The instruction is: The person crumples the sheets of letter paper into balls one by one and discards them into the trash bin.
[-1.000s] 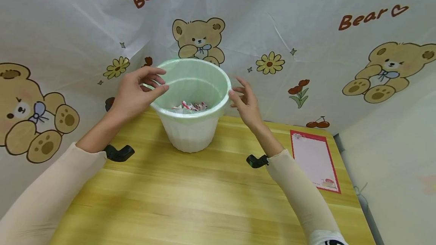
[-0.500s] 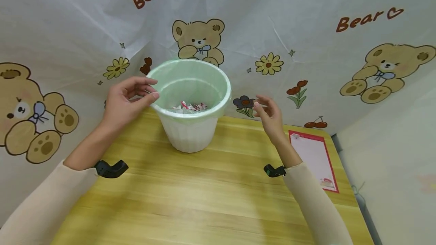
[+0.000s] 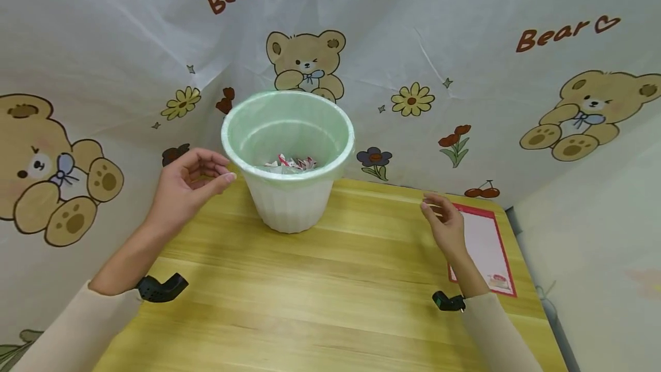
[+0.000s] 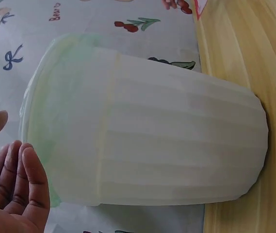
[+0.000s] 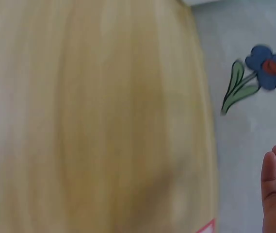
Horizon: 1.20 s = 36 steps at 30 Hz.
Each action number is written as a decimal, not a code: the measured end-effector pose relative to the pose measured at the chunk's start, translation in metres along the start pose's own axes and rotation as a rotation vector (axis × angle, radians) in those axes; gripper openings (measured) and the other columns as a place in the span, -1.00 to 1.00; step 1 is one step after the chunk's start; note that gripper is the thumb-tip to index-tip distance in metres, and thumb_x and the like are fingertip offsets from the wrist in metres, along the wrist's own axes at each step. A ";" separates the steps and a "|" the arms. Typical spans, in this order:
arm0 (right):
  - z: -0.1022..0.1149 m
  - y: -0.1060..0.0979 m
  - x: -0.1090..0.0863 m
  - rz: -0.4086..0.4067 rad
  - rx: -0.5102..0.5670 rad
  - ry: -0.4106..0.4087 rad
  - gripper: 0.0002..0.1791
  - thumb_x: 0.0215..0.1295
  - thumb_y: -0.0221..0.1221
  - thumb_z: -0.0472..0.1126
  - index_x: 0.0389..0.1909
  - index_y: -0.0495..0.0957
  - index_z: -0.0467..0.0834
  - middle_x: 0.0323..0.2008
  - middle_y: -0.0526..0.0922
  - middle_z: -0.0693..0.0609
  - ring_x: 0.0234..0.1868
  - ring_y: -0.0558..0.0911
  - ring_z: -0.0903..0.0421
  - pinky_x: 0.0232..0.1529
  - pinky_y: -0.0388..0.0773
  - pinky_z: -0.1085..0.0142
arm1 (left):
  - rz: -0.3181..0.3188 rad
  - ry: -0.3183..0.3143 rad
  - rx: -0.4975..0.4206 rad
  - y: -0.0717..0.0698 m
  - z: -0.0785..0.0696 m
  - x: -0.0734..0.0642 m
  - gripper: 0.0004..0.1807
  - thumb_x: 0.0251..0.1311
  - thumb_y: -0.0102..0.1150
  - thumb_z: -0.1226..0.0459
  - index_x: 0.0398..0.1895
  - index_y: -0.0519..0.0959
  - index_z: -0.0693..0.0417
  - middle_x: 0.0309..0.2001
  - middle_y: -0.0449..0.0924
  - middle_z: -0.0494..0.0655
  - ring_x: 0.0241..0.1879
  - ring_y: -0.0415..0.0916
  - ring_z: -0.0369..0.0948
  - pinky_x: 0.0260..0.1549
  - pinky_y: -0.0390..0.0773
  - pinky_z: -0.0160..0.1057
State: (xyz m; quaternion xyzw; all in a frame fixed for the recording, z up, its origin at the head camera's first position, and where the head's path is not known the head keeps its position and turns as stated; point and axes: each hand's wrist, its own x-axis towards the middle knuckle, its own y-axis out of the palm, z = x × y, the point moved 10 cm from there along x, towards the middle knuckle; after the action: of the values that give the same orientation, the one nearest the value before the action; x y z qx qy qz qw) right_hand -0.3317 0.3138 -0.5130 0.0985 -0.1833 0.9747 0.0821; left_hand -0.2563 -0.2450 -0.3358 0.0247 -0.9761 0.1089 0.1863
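A white ribbed bin (image 3: pixel 291 202) stands upright at the back of the table, its rim covered by a pale green liner (image 3: pixel 289 116). Inside it lie crumpled white and red scraps (image 3: pixel 291 162). My left hand (image 3: pixel 188 182) hovers just left of the bin with relaxed, slightly bent fingers and holds nothing. The left wrist view shows its fingertips (image 4: pixel 26 150) near the lined rim of the bin (image 4: pixel 176 131). My right hand (image 3: pixel 448 228) is well to the right of the bin, over the red-bordered sheet, its fingers loose and holding nothing.
A white sheet with a red border (image 3: pixel 480 245) lies at the right of the wooden table (image 3: pixel 310 303). Behind the table hangs a white cloth (image 3: pixel 382 45) printed with bears and flowers. A black camera (image 3: pixel 162 289) sits on the left wrist, another (image 3: pixel 448 302) on the right.
Both hands have moved away from the bin's rim. The left hand has drawn left and lower; the right hand has swung further right and down toward the sheet. The bin stays put.
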 end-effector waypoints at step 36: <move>-0.121 -0.124 -0.073 0.034 -0.599 0.298 -0.32 0.52 0.20 0.05 0.43 0.44 -0.35 0.52 0.30 -0.49 0.54 0.16 -0.54 0.50 0.08 -0.49 | 0.224 -0.351 -0.145 0.112 0.172 -0.119 -0.53 0.41 0.38 0.32 0.29 0.51 0.34 0.03 0.63 0.12 -0.14 0.66 -0.22 -0.14 0.74 -0.30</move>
State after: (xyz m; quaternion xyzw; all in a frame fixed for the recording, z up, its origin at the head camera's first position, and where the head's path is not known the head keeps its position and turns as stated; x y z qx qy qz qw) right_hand -0.2559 0.4639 -0.5976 -0.0768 -0.4494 0.8823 0.1170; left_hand -0.2168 -0.1734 -0.5582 -0.0787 -0.9955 0.0526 0.0013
